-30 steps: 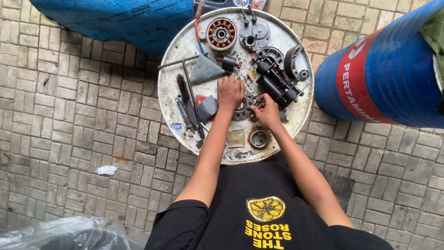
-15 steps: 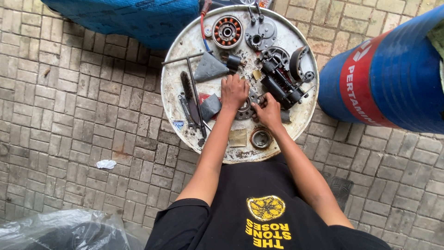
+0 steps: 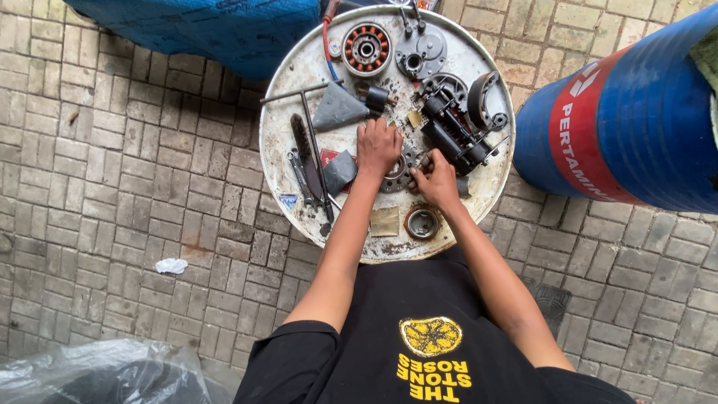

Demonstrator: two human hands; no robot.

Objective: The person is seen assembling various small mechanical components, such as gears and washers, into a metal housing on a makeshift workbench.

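Both hands are down on a round toothed gear plate [image 3: 396, 173] sitting mid-frame on the white drum lid [image 3: 288, 112] used as a workbench: the left hand [image 3: 378, 146] lies palm-down over its upper left edge with fingers close together and curled onto it, and the right hand [image 3: 435, 178] is at its right edge with fingertips bunched, pinching at something too small to make out. Around them there's a copper-wound stator [image 3: 366, 49] at top centre, a black engine assembly [image 3: 456, 127] upper right of the hands, a T-handle wrench [image 3: 310, 138] and wire brush [image 3: 301, 136] to the left, plus a small round bearing part [image 3: 422, 222] just below the right hand. Blue drum [image 3: 636, 120] stands at right on the brick paving [image 3: 112, 187].
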